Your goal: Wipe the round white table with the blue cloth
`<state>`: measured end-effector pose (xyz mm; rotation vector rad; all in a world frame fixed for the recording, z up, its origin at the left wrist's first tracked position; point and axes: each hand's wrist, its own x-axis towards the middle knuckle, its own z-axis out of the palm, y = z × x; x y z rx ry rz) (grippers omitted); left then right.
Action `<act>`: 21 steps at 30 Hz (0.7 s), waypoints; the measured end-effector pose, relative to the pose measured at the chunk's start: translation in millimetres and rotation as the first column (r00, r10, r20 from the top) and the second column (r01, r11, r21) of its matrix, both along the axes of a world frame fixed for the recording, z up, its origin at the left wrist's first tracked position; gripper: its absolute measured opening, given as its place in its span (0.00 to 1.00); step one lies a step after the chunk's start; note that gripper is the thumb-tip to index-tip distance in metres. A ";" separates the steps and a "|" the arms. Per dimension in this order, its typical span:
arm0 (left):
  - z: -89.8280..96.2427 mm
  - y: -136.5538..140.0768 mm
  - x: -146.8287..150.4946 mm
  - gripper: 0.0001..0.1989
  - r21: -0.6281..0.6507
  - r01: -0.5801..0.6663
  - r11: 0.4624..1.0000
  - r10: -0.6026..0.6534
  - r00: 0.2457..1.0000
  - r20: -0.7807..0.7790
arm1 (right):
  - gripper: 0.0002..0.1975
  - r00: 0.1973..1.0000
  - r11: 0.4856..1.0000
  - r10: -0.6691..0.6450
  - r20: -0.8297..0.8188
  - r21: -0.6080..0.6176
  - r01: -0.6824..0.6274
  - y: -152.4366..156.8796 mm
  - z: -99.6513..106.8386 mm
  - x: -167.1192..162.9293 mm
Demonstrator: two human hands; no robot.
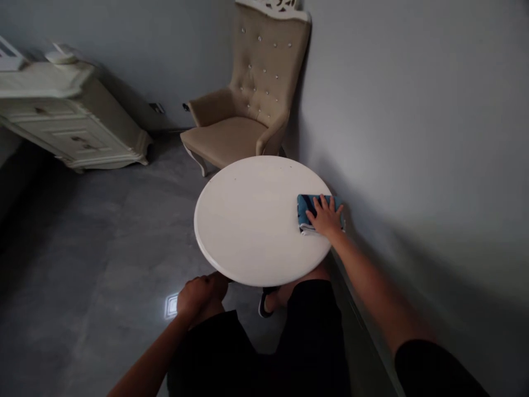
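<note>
On the right part of a round white table (248,220), my right hand (327,216) lies flat with its fingers spread. Under its palm is a folded cloth (306,209), blue with dark patches and a white edge on the near side. The cloth reaches the table's right rim. My left hand (196,296) rests at my left knee, below the table's near left edge. Its fingers are bent and dark there, and I cannot make out whether they are closed.
A tan tufted armchair (231,135) stands behind the table. The grey wall (433,138) runs close along the right. A pale cabinet (78,132) stands at the far left. A small square of light (171,306) shows on the grey floor (107,237). Several small specks dot the tabletop's far part.
</note>
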<state>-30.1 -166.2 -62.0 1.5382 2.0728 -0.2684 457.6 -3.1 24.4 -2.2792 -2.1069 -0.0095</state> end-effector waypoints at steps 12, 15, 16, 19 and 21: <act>-7.9 23.5 -1.8 0.35 -0.064 -0.055 0.996 0.057 0.998 0.031 | 0.40 0.997 0.997 -0.056 0.054 0.063 0.052 227.7 6.9 -5.4; -4.5 24.9 0.3 0.34 -0.051 -0.057 0.997 0.058 0.998 0.032 | 0.39 0.996 0.996 -0.065 0.057 0.071 0.061 235.6 6.8 -9.4; -3.1 24.9 1.5 0.34 -0.047 -0.059 0.997 0.060 0.998 0.030 | 0.39 0.996 0.995 -0.065 0.068 0.077 0.059 232.0 7.2 -10.7; 1.2 23.3 6.6 0.33 -0.040 -0.043 0.998 0.044 0.999 0.023 | 0.40 0.992 0.995 -0.058 0.116 0.082 0.048 204.1 8.8 -14.7; 3.1 21.5 10.1 0.35 -0.029 -0.037 0.999 0.038 0.999 0.029 | 0.40 0.990 0.997 -0.048 0.136 0.062 0.040 172.0 9.4 -17.5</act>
